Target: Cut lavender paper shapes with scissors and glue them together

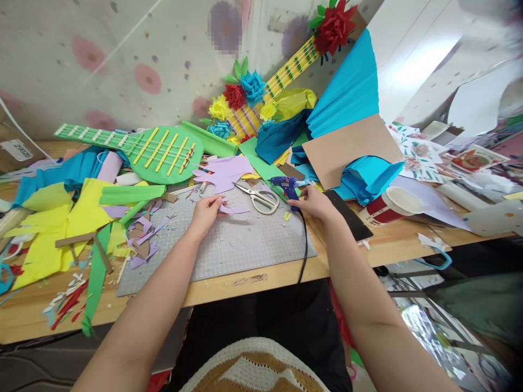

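My left hand [207, 216] is closed in a pinch on a thin strip of purple paper [237, 210] over the grey cutting mat [261, 245]. Around the handle of a blue glue gun [287, 186] my right hand [314, 202] has its fingers closed. The gun lies on its side near the mat's right part, its black cord [305, 239] running down over the table edge. Scissors [261, 199] with pale handles rest between the two hands, blades partly apart. Behind my left hand lies a larger cut sheet of purple paper [224, 171].
A green paper-covered instrument [163, 155] and a yellow flowered one [281, 81] stand at the back. Paper scraps [143, 234] and yellow sheets [49, 234] cover the left. A paper cup [390, 206], brown cardboard [351, 144] and blue crepe paper [347, 87] are at right.
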Tool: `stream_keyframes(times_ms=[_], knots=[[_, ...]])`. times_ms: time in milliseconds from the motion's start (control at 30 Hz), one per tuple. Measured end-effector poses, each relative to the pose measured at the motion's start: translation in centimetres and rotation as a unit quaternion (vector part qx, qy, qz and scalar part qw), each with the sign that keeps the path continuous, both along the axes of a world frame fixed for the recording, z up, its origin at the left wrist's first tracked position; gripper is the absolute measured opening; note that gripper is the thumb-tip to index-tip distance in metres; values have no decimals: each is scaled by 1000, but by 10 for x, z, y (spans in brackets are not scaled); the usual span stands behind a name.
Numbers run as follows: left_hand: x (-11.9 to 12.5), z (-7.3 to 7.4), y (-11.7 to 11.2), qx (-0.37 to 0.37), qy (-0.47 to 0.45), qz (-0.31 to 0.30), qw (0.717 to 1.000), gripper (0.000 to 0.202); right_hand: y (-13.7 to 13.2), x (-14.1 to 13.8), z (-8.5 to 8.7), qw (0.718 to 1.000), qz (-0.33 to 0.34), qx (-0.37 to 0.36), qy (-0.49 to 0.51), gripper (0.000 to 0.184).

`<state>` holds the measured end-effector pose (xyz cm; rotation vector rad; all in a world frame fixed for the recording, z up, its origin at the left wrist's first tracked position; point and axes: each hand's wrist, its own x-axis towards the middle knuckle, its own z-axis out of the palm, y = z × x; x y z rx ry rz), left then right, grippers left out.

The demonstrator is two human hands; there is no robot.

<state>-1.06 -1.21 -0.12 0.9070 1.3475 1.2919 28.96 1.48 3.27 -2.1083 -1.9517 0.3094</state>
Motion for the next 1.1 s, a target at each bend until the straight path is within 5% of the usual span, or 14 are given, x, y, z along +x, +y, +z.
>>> stream_keyframes(times_ms=[167, 333, 467, 633, 867, 1100], knots=[[-4, 5, -3, -9, -26, -10, 1000, 23, 16, -29, -21, 995, 23, 41, 91, 52], [-8, 8, -4, 22, -16, 10, 1000, 35, 14, -36, -10, 967, -36, 26, 251, 44], [-9, 5, 1, 21, -9, 26, 999, 33, 2, -35, 18, 896, 112, 4, 430, 42], [-10, 3, 7, -1, 4, 17, 1000, 25, -2, -63, 28, 885, 269, -74, 373, 40], [-9, 0, 9, -31, 106, -29, 993, 15, -1, -77, -3, 925, 256, -8, 282, 43], [-8, 10, 7, -46, 167, -54, 983, 9, -2, -72, -9, 927, 275, -10, 254, 41]])
